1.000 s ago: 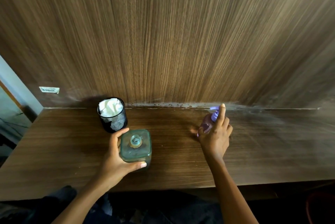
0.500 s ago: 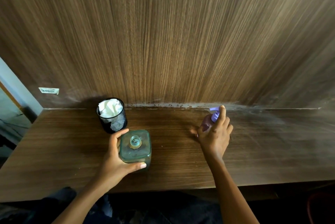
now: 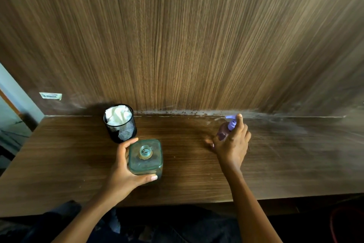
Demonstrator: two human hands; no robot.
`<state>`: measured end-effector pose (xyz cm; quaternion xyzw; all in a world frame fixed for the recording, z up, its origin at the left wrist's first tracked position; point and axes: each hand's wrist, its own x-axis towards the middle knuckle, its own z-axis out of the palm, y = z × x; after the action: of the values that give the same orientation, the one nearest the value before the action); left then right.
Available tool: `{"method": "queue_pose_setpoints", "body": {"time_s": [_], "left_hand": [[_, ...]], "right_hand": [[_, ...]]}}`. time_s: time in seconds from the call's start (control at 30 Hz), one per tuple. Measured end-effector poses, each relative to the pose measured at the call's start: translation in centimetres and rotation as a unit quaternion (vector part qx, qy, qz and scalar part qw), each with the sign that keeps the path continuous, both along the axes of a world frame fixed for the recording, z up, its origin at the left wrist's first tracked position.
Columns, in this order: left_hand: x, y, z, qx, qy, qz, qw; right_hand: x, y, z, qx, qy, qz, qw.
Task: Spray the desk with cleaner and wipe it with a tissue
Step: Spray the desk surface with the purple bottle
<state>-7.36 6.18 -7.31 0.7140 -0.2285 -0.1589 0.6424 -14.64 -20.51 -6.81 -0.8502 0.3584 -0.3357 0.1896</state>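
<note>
My right hand [image 3: 232, 144] grips a small purple spray bottle [image 3: 226, 129] over the brown wooden desk [image 3: 197, 173], with the index finger on the lilac nozzle, which points left along the back edge. My left hand [image 3: 122, 175] wraps around a square green glass bottle [image 3: 145, 159] standing on the desk left of centre. White tissue [image 3: 118, 114] fills a black mesh cup [image 3: 121, 130] just behind that bottle. A pale hazy smear lies on the desk to the right of the spray bottle.
A tall wood-grain panel [image 3: 187, 36] rises straight from the desk's back edge, with whitish grime along the joint. A small label [image 3: 50, 96] is stuck low on the panel at left. The desk's front edge runs close to my body.
The right index finger has lowered slightly on the nozzle. Both hands and the bottles stay in the same places.
</note>
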Motion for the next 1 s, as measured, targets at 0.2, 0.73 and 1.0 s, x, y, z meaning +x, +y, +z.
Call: {"method": "queue_pose_setpoints", "body": {"time_s": [0.2,0.73,1.0], "left_hand": [[0.01,0.01,-0.01,0.002,-0.001,-0.001,1.0],[0.01,-0.01,-0.15,0.004,-0.001,0.006,1.0],[-0.03,0.05,-0.02,0.006,0.004,-0.001,1.0]], "right_hand": [[0.17,0.07,0.11,-0.006,-0.003,-0.009,1.0],[0.34,-0.01,-0.07,0.002,0.0,-0.011,1.0],[0.22,0.29,-0.02,-0.007,0.003,-0.016,1.0]]}}
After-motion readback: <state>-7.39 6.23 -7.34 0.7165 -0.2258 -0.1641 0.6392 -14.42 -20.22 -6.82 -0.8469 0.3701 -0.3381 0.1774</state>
